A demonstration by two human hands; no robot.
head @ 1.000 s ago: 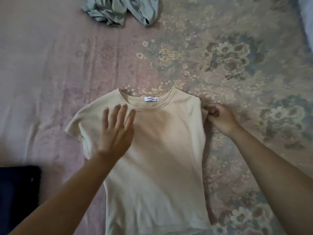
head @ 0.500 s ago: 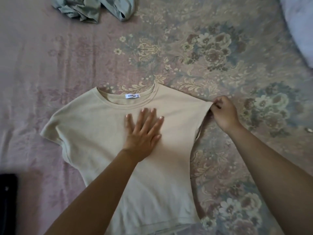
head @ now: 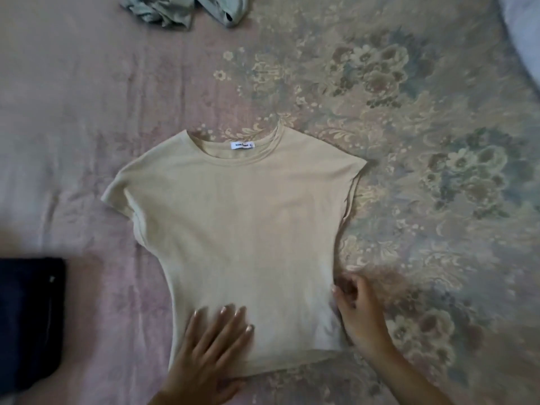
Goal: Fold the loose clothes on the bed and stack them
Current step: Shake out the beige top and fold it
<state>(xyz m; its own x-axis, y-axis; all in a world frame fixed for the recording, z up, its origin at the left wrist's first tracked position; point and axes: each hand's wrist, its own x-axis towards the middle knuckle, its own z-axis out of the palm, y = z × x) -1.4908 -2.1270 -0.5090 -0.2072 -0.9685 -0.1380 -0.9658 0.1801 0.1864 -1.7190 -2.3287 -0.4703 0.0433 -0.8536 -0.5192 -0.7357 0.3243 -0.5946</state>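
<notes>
beige T-shirt [head: 239, 229], floral bedspread [head: 423, 141], navy garment [head: 29, 317]

one beige short-sleeved cotton t-shirt [head: 239, 229] lies spread flat at the centre, one crumpled grey-green fabric garment [head: 181, 10] sits at 12 o'clock, and one folded dark navy garment [head: 29, 323] lies at 8 o'clock. two bare hands show, the left hand [head: 210, 346] at 6 o'clock and the right hand [head: 359, 314] at 5 o'clock. one floral patterned bedspread [head: 423, 141] lies under them all.

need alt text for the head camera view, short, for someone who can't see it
A beige short-sleeved t-shirt lies spread flat, neck away from the viewer, on a floral bedspread. The left hand presses flat near the hem; the right hand is at the shirt's right edge, its grip blurred. A crumpled grey-green garment lies beyond, and a folded dark garment lies at left.
</notes>
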